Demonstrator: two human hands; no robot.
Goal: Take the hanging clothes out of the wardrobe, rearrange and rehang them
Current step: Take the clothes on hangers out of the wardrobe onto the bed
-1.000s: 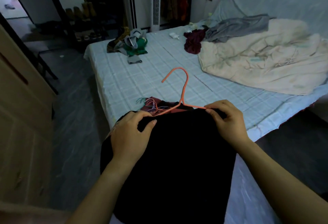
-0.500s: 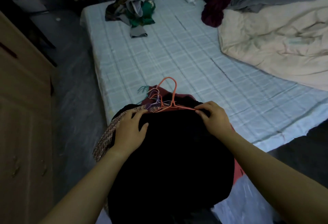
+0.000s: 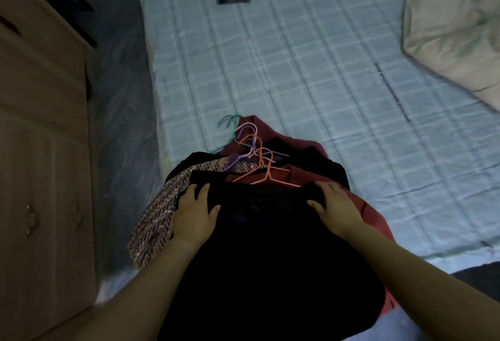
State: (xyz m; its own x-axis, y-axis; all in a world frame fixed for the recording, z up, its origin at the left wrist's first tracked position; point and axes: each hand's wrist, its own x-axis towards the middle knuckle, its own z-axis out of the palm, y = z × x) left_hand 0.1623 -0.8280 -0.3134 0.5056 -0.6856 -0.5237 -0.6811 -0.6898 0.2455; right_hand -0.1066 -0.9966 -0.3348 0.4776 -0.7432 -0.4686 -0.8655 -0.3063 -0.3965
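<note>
Step in hand, as judged: settling the black garment [image 3: 259, 232] on top of the pile at the bed's edge.

Left hand [image 3: 194, 212]: fingers spread and straight, pressed flat on the garment's left shoulder. Right hand [image 3: 335, 208]: fingers loosely together, laid over the right shoulder, thumb turned inward. Neither pinches cloth, as far as can be seen.

To do it well: press both shoulders evenly, smooth outward from the collar, and keep the cloth seated on the wire arms so it does not slide off when lifted. Keep the hook clear of its neighbours, since tangling looks likely.

Orange hanger [image 3: 266, 175]: its right arm ends just beyond the right fingertips, and its hook rises ahead, between the two hands. Purple hanger [image 3: 244, 155] and teal hanger [image 3: 227, 124] lie farther beyond. Tweed garment [image 3: 157, 221] sticks out beside the left little finger. Red garment [image 3: 370, 211] shows outside the right hand. All rest on the checked bedsheet [image 3: 297, 70].
</note>
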